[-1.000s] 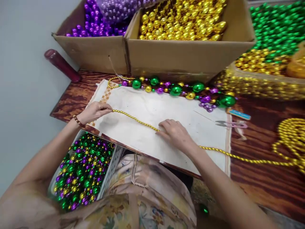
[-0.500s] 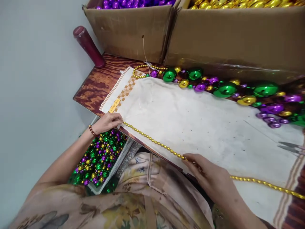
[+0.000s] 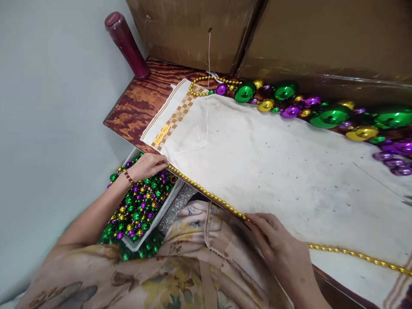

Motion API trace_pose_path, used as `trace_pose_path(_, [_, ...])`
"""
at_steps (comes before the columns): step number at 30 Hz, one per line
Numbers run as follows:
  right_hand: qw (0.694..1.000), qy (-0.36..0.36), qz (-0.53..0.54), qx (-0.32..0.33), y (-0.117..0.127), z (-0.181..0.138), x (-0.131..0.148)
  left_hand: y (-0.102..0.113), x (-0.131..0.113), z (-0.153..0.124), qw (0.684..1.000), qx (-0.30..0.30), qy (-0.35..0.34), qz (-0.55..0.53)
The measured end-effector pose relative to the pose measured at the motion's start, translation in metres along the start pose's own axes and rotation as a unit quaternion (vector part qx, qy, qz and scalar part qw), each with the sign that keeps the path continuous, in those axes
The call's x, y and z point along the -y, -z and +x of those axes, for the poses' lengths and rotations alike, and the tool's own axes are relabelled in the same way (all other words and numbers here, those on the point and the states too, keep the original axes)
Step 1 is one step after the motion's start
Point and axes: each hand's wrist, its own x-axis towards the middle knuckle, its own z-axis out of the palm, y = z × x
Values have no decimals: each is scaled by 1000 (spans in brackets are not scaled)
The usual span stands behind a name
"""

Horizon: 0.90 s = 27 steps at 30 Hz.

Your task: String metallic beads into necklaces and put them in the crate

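Note:
A strand of small gold beads (image 3: 206,193) stretches along the near edge of a white cloth (image 3: 257,159) on the wooden table. My left hand (image 3: 147,165) pinches the strand's left end at the table's edge, above a tray of beads. My right hand (image 3: 277,249) is closed on the strand further right, and the beads run on past it to the right edge of view. A thin white thread (image 3: 207,81) hangs down from the cardboard box onto the cloth.
Two cardboard boxes (image 3: 225,30) stand at the back. A mixed string of large green, gold and purple beads (image 3: 309,111) lies along them. A dark red bottle (image 3: 127,45) stands at the table's far left corner. A white tray of mixed beads (image 3: 141,206) sits below the table's left side.
Both hands have drawn the gold strand from the middle of the cloth to its near edge. My view has tipped down and closer, so the box tops have left the frame.

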Motion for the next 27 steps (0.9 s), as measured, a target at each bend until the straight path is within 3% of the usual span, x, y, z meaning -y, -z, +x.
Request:
trace_pose_path(8, [998, -48, -44, -10, 5, -23, -4, 9, -2, 2, 999, 36, 15, 22])
trace_pose_path(19, [989, -136, 43, 27, 11, -50, -9, 13, 2, -3, 997, 51, 43, 30])
trace_pose_path(27, [982, -148, 111, 33, 11, -53, -14, 14, -1, -3, 995, 49, 66, 50])
